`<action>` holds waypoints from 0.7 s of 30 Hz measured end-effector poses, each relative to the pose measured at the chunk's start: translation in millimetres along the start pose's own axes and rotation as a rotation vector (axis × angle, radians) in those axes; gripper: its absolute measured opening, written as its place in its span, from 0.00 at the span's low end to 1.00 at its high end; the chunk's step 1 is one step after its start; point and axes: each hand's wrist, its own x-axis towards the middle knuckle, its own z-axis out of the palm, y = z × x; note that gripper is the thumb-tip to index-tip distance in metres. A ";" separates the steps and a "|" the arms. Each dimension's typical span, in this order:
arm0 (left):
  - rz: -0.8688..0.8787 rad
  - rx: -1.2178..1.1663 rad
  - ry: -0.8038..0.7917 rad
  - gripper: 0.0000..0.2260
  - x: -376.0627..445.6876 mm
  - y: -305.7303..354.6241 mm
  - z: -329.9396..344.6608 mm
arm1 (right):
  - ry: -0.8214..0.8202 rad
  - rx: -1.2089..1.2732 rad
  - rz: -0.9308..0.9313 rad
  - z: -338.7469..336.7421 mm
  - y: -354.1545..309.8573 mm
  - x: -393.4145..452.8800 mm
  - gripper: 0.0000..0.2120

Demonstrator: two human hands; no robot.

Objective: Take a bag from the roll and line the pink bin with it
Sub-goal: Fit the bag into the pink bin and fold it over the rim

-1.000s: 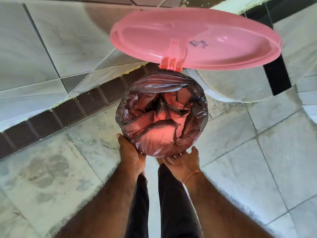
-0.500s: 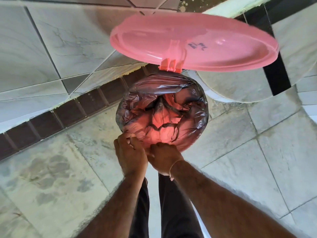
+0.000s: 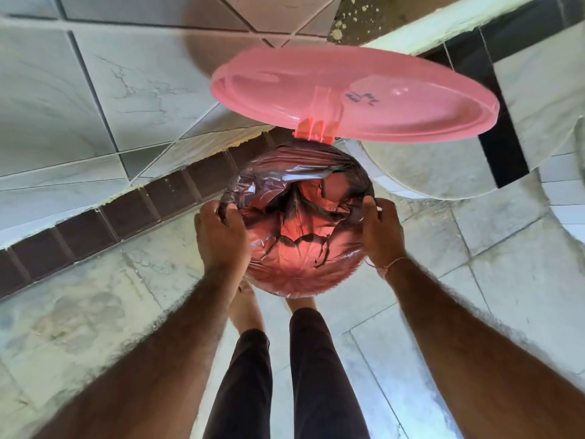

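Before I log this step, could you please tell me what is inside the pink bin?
A crumpled translucent bag fills the bin, its edge folded over the rim. The bin's bottom is covered, so anything beneath cannot be seen.

A tiled room in a home, probably a bathroom. Pale marbled tiles cover the floor [image 3: 522, 280] and the wall [image 3: 95, 99], with a dark brown tile band [image 3: 126, 210] at the wall's foot. A small pink pedal bin [image 3: 297, 280] with its lid [image 3: 354, 96] raised stands near that band; a white rounded fixture [image 3: 443, 166] stands just beside the bin.
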 end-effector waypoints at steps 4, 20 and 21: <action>0.003 0.100 -0.046 0.17 9.7 -2.0 -4.9 | -0.103 0.053 0.045 0.5 -1.3 14.7 0.30; -0.851 -0.685 -0.310 0.17 -65.8 -11.0 -18.7 | -0.263 0.998 0.906 9.9 46.1 -78.9 0.35; -0.846 -0.681 -0.299 0.17 -64.5 -12.6 -20.2 | -0.263 0.980 0.893 8.1 47.1 -77.7 0.35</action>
